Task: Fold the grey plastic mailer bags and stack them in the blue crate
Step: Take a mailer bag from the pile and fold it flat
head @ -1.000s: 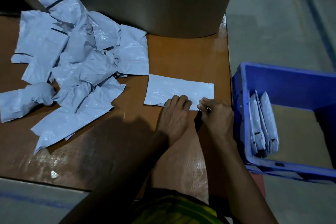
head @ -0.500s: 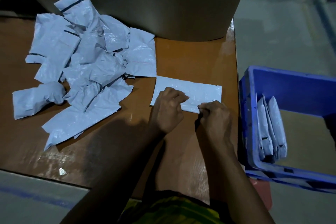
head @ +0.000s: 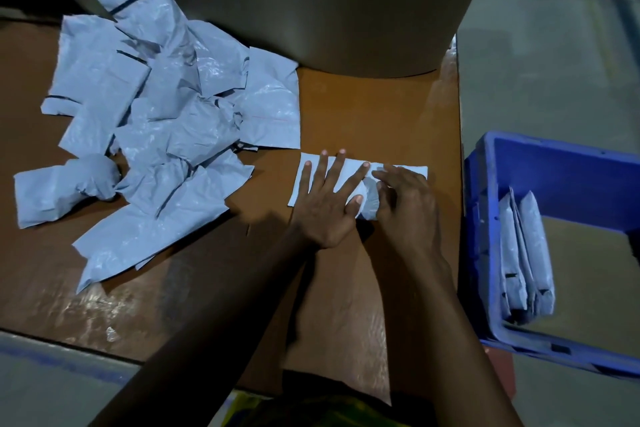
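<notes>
A grey mailer bag (head: 313, 166), folded into a long strip, lies flat on the brown table (head: 374, 107). My left hand (head: 329, 198) presses on its left half with the fingers spread. My right hand (head: 405, 198) rests on its right half, fingers bent over the strip and lifting a rolled part near the middle. A loose heap of crumpled grey mailer bags (head: 162, 128) covers the table's left side. The blue crate (head: 561, 170) sits to the right of the table. Inside it, folded grey bags (head: 526, 256) stand on edge against its left wall.
A large brown cardboard drum or box (head: 277, 0) stands at the back of the table, close behind the work spot. Grey concrete floor (head: 540, 55) lies to the right and behind the crate. The table's near edge (head: 69, 340) runs along the lower left.
My left hand went from curled fingers at the strip's near edge to a flat, spread palm on top of it. My right hand shifted up onto the strip's right half.
</notes>
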`<action>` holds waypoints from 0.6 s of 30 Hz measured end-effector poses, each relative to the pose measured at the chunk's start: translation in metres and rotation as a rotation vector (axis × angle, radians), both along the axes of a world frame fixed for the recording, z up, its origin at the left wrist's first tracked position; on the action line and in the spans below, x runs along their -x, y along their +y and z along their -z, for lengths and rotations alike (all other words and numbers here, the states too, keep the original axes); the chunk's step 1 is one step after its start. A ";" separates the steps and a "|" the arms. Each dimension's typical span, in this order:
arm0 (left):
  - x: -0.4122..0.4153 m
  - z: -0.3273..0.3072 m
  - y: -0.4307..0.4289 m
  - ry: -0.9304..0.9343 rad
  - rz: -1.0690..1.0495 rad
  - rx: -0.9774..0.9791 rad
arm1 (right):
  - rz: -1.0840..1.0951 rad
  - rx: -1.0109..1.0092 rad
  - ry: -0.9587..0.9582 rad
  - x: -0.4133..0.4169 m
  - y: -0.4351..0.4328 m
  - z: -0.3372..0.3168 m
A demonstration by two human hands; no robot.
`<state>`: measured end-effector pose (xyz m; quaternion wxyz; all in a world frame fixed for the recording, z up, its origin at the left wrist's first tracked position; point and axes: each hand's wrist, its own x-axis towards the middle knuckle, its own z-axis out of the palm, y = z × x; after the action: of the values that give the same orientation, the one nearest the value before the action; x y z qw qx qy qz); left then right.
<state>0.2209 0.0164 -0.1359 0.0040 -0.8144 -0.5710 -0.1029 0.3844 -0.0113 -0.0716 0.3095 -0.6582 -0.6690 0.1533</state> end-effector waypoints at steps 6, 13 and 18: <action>0.003 -0.002 0.001 -0.043 0.025 0.014 | -0.012 0.053 -0.031 0.020 0.022 0.003; 0.019 -0.013 0.006 -0.181 -0.072 -0.037 | -0.009 0.023 -0.241 0.011 0.010 0.039; 0.019 0.001 0.005 -0.114 -0.054 -0.109 | 0.021 0.024 -0.412 0.013 0.007 0.043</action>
<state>0.2019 0.0215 -0.1372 0.0185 -0.7901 -0.5857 -0.1802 0.3709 -0.0047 -0.1144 0.1599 -0.6862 -0.7093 0.0204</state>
